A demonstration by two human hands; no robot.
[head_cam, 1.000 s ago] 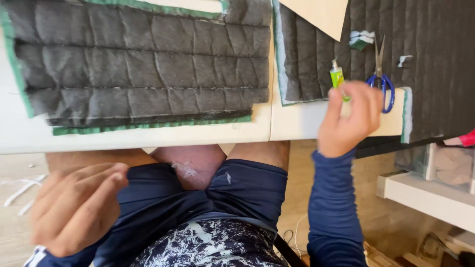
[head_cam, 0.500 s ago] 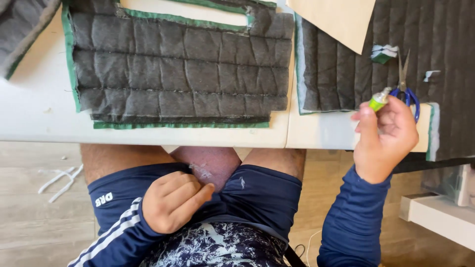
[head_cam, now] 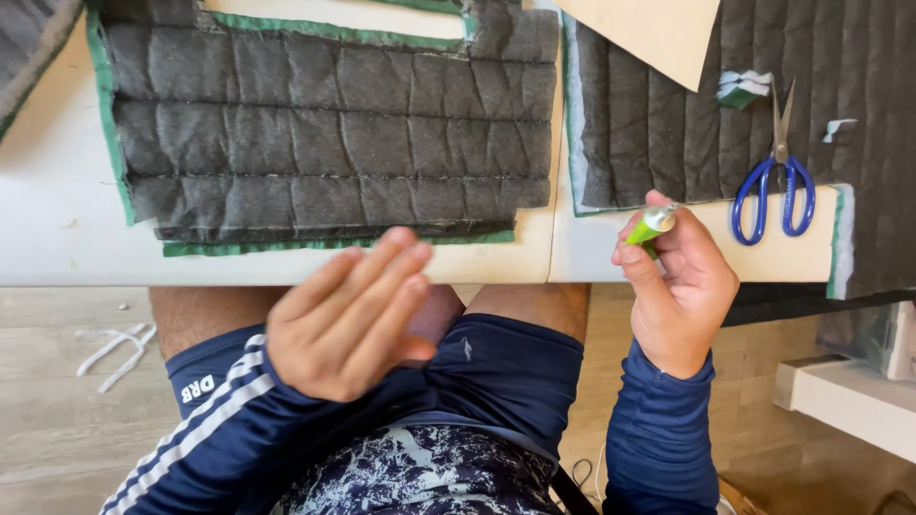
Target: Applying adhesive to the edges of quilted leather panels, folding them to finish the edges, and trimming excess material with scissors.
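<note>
Below the bench [head_cam: 286, 262] edge, the left hand [head_cam: 348, 315] had come up off the lap: half a second before it lay curled in a loose fist on the shorts, and now it hung flat and open, fingers together and pointing up-right toward the quilted panel [head_cam: 324, 124], holding nothing and not touching the fabric. That shift read as the free hand heading back to the work while the other kept the tool ready.

The right hand [head_cam: 682, 286] had moved little over the same half second. It stayed closed around a green pen-like tool [head_cam: 651, 225], whose tip poked out above the thumb, over the bench edge just beside the second quilted piece [head_cam: 649, 124]. The wrist was bent back, knuckles to the right, forearm rising from below in a blue sleeve.

Blue-handled scissors [head_cam: 778, 181] lay near, right of that hand and apart from it.
</note>
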